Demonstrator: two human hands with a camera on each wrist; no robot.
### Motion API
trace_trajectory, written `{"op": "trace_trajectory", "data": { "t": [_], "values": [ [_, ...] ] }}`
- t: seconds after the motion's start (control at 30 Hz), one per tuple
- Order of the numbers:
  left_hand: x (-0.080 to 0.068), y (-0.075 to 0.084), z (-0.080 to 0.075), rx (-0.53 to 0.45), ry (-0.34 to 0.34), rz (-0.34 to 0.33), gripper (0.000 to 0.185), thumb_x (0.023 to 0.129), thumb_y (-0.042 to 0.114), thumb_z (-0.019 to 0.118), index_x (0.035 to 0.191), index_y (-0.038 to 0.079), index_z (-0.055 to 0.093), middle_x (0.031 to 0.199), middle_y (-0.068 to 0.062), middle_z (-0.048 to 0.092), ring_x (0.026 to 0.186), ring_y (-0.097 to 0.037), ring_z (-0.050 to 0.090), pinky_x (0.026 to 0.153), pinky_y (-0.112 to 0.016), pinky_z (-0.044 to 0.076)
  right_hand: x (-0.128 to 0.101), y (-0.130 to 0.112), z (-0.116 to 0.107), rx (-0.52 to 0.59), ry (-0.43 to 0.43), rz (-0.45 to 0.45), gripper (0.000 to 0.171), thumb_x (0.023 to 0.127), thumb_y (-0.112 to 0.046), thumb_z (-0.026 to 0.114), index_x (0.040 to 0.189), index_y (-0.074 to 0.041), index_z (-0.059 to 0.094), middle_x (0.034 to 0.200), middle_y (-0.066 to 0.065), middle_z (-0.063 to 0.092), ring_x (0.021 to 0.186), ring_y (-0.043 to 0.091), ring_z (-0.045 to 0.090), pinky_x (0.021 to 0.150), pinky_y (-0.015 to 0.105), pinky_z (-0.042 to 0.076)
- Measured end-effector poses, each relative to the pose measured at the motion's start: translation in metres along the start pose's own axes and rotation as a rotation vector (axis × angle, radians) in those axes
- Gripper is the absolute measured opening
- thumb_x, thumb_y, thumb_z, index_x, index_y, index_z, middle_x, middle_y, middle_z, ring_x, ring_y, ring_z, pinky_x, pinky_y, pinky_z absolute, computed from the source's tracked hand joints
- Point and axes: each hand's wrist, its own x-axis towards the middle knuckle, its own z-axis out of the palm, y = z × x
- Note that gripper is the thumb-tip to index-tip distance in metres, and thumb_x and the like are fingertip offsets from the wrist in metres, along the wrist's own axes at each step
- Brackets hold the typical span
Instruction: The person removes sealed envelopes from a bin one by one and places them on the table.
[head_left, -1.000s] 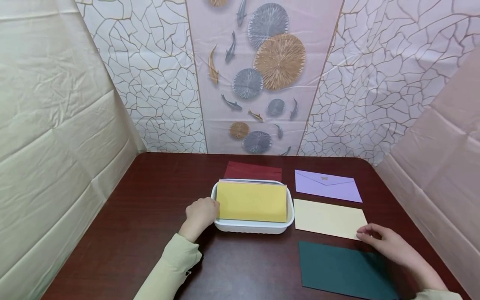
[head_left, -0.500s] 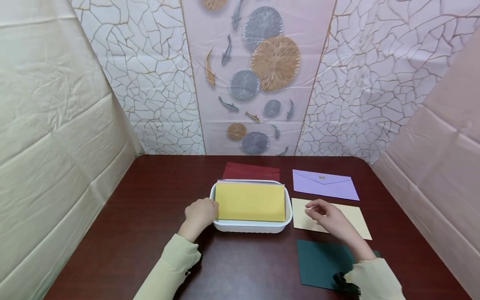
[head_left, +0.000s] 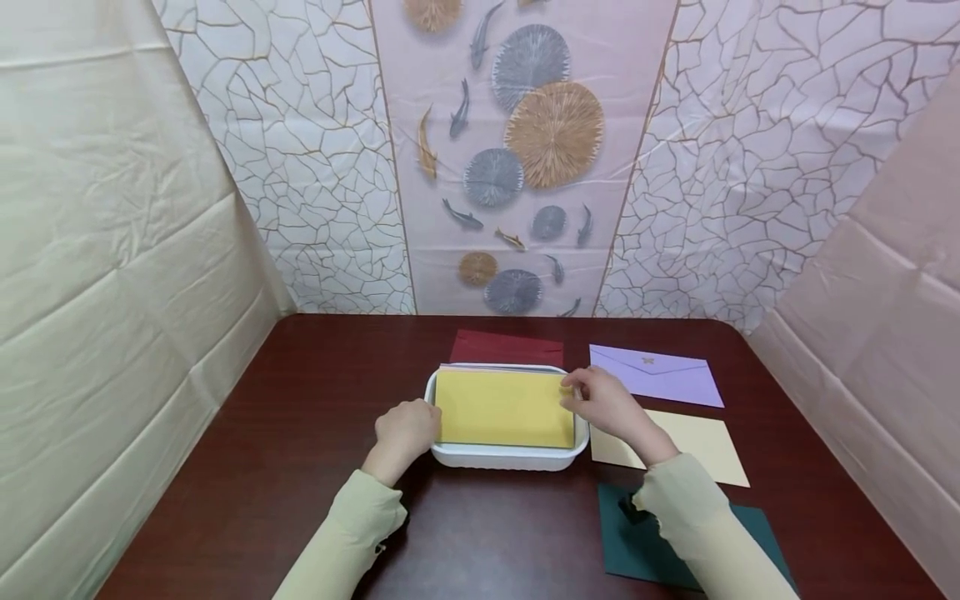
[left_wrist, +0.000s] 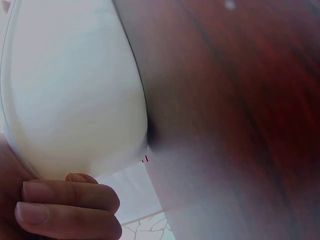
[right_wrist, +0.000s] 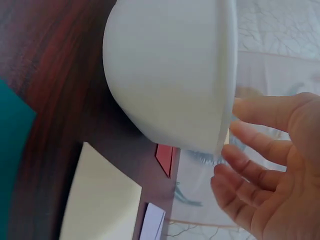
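Fingers of our left hand (head_left: 405, 427) curl against the left end of the white tray (head_left: 507, 457), gripping its rim; the left wrist view shows two fingertips (left_wrist: 65, 205) tucked under the tray's pale side. Our right hand (head_left: 606, 404) reaches over the tray's right end with its fingers loosely spread, and their tips meet the right edge of the yellow envelope (head_left: 504, 407) that lies on top of the stack inside the tray. Whether they pinch that edge or only touch it we cannot tell; the right wrist view shows the fingers (right_wrist: 260, 150) fairly straight beside the tray's rim.

We see the tray standing near the middle of the dark wooden table (head_left: 315, 467), slightly toward the near edge. Just behind it, toward the far edge, lies a dark red envelope (head_left: 507, 346). Toward the far right corner lies a lilac envelope (head_left: 654, 377), flap side up. A cream envelope (head_left: 690, 442) lies just right of the tray, partly under our right wrist, and a dark green envelope (head_left: 637, 542) lies by the near edge under our right sleeve (head_left: 697, 525).
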Motion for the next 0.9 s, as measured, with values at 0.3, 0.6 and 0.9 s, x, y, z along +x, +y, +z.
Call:
{"op": "trace_trajectory", "data": {
  "t": [0.3,0.6,0.9],
  "values": [
    [0.000,0.000,0.000,0.006,0.020,0.006,0.041,0.099,0.029,0.046,0.063,0.014,0.060,0.069,-0.008,0.058,0.066,-0.025,0.060,0.061,-0.049,0.050,0.011,-0.008,0.003,-0.131,-0.044,0.021,0.037,0.086,-0.013,0.077,0.118,0.001,0.064,0.108,0.019,0.058,0.090,0.029,0.054,0.078,0.046,0.049],
    [-0.002,0.001,-0.002,0.005,0.018,-0.007,0.042,0.100,0.030,0.046,0.063,0.014,0.059,0.068,-0.008,0.057,0.064,-0.024,0.058,0.061,-0.048,0.050,0.017,-0.016,0.003,-0.159,-0.072,0.027,0.040,0.085,-0.014,0.078,0.118,0.002,0.062,0.108,0.020,0.057,0.094,0.033,0.055,0.081,0.047,0.049],
    [-0.002,0.002,-0.001,0.006,0.008,-0.017,0.043,0.101,0.030,0.045,0.063,0.013,0.059,0.067,-0.008,0.057,0.063,-0.024,0.057,0.060,-0.047,0.049,0.024,-0.020,0.007,-0.202,-0.061,0.067,0.040,0.085,-0.015,0.077,0.120,-0.002,0.061,0.110,0.019,0.054,0.095,0.033,0.052,0.078,0.048,0.049]
  ]
}}
